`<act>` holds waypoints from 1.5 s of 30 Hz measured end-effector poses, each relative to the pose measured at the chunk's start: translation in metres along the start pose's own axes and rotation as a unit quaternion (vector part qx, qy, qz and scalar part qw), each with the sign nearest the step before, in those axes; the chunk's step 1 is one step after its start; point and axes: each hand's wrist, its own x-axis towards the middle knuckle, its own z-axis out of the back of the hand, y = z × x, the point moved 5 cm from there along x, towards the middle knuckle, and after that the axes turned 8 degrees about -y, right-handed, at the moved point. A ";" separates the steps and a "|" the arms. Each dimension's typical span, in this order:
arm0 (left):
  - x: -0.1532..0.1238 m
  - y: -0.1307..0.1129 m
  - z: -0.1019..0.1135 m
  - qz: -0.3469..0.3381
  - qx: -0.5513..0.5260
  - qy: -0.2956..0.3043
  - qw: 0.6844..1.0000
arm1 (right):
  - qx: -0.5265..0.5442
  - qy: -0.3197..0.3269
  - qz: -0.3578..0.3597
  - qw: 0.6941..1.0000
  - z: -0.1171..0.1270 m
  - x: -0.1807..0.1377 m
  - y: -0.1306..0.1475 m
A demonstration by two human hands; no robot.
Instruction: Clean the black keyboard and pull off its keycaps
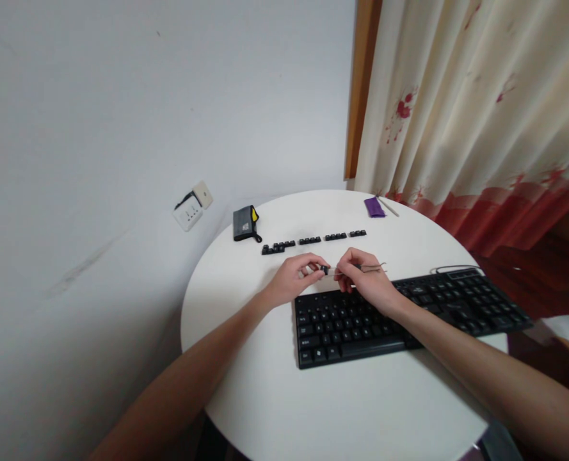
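Between the thumb and fingertips of my left hand (294, 276) is a small black keycap (324, 270). My right hand (365, 279) is closed around a wire keycap puller (333, 271), whose thin wires reach to the keycap; other wire ends stick out past the back of the hand. Below both hands lies a black keyboard (370, 346), partly covered by my right hand and forearm. The top left part of the keyboard is hidden or too small to make out in detail. Beyond the hands, several loose black keycaps (310, 241) lie in a row of small groups.
A white round table (246, 358) carries everything. Towards its back are a dark grey zip pouch (244, 224), a purple cloth pouch (374, 207) and a thin light stick (388, 206). The keyboard's cable (450, 267) curls behind it. A wall with a socket (188, 213) stands left.
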 end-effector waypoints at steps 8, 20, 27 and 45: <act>0.000 -0.003 -0.002 0.007 0.005 0.014 1.000 | -0.042 0.006 0.021 0.999 0.002 0.001 -0.003; 0.000 -0.003 -0.003 -0.009 0.039 0.027 0.999 | -0.103 0.010 0.061 0.993 0.001 -0.003 -0.001; -0.002 -0.009 -0.007 -0.048 0.073 0.054 0.995 | -0.093 0.003 0.039 0.995 0.002 -0.002 -0.008; -0.001 -0.011 0.000 -0.102 0.061 0.009 0.993 | -0.230 -0.059 0.187 0.953 0.011 -0.002 0.012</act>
